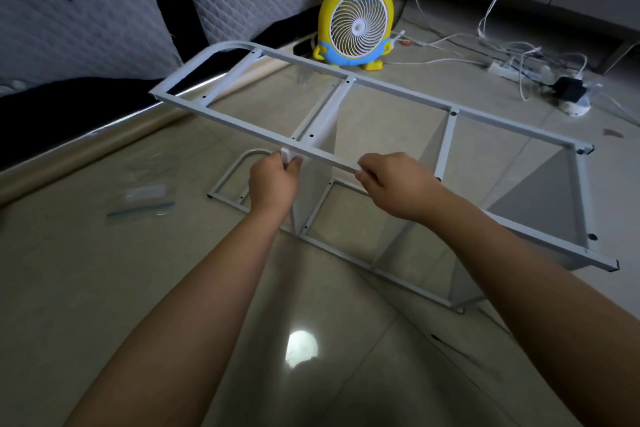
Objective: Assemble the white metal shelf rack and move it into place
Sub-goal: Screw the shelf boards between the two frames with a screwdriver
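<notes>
Shelves (pixel 325 128) stand fitted; my left hand (pixel 273 180) grips one, my right hand (pixel 394 184) the upper frame (pixel 221 118); moving likely remains.

The white metal shelf rack (pixel 322 139) hides the fingertips of the left hand (pixel 273 180); the clear plastic bag (pixel 142 199) on the floor (pixel 104 288) is blurred.

White metal shelf rack (pixel 367 121) on its side on the floor, upper side frame tilted.
</notes>
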Action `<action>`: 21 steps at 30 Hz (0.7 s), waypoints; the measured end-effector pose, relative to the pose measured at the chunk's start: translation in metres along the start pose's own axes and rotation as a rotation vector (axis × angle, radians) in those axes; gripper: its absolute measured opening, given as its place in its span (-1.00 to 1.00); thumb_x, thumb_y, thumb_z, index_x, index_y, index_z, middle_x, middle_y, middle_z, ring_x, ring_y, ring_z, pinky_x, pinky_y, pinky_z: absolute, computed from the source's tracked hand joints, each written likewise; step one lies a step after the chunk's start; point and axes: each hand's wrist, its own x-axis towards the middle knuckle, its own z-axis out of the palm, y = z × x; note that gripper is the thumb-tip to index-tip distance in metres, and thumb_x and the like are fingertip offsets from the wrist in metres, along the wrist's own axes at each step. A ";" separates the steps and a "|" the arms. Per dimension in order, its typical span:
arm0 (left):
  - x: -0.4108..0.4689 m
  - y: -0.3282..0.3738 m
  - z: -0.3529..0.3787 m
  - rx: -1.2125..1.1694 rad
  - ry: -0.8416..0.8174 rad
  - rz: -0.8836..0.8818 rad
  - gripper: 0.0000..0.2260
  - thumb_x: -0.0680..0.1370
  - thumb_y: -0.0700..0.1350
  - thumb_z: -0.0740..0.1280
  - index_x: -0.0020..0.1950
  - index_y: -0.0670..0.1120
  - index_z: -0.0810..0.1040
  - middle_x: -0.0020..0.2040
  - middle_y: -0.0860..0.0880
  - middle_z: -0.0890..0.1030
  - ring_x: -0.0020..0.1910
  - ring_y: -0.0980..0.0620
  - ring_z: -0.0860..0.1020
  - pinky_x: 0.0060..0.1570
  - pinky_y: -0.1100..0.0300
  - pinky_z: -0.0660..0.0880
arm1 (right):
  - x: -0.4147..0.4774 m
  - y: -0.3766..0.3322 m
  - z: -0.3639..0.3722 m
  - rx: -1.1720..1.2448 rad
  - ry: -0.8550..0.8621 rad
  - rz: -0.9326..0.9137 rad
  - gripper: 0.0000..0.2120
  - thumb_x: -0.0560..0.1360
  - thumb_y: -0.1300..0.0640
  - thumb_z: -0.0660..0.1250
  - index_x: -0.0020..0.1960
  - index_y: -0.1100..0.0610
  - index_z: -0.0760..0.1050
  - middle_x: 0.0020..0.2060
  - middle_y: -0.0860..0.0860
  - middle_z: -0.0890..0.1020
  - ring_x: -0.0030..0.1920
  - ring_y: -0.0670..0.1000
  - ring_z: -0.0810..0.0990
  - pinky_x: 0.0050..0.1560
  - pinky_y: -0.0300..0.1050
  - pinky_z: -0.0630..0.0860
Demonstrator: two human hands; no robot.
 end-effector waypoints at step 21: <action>0.004 0.000 0.009 0.008 0.030 0.033 -0.60 0.56 -0.07 0.28 -0.43 -0.08 0.22 -0.45 0.00 0.30 -0.48 0.12 0.25 -0.49 0.27 0.16 | 0.009 -0.004 -0.001 0.020 -0.031 -0.001 -0.78 0.62 0.08 0.03 -0.16 0.14 0.30 -0.42 -0.04 0.32 -0.39 -0.04 0.32 -0.28 -0.16 0.28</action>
